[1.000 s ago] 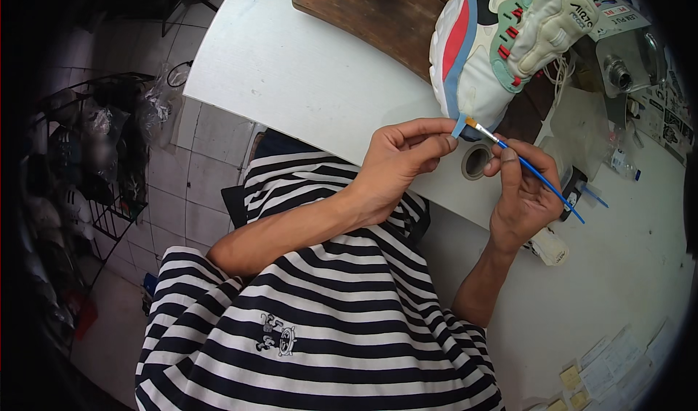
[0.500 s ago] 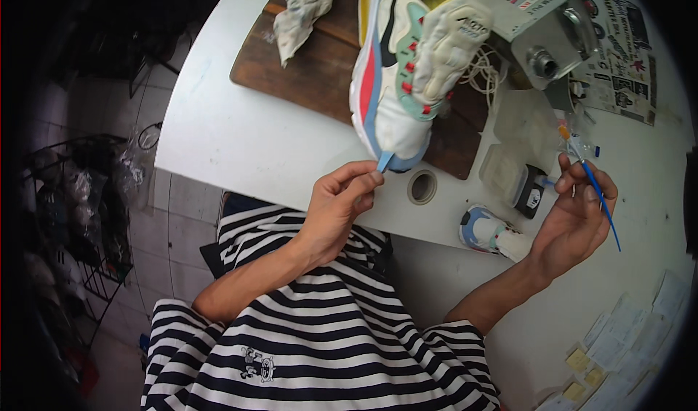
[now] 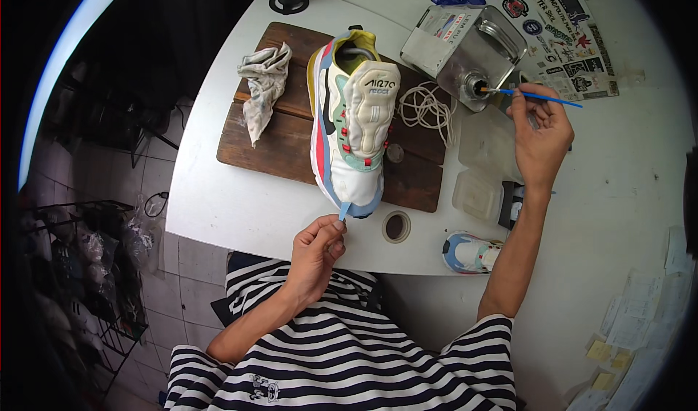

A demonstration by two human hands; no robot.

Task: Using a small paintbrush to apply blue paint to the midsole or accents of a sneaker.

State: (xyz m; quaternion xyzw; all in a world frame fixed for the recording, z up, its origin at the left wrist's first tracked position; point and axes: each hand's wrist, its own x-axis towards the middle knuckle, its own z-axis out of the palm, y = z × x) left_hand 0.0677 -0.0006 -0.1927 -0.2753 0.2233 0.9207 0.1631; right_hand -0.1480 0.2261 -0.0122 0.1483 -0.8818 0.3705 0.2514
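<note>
A white, blue and yellow sneaker [image 3: 356, 182] with its laces out stands on a dark wooden board [image 3: 291, 138], toe toward me. My left hand [image 3: 314, 257] pinches a light blue strip [image 3: 344, 210] at the toe's front edge; its upper end touches the sole there. In my right hand [image 3: 542, 135] is a thin blue paintbrush [image 3: 549, 98], held between thumb and fingers. The brush's tip is at the mouth of a rectangular metal can [image 3: 465, 47] that lies tilted at the back right; whether the bristles are inside I cannot tell.
On the board's left lies a stained, crumpled cloth [image 3: 265, 84]. White laces [image 3: 429, 113] are heaped on its right side. Clear plastic tubs [image 3: 476, 196] and a second sneaker [image 3: 469, 252] sit to the right. A round hole [image 3: 396, 227] pierces the white table [image 3: 211, 215] near its front edge.
My right hand has moved up and away from me, bringing the paintbrush to the can's mouth. My left hand still pinches the blue strip. The view has shifted, showing more of the table's far side.
</note>
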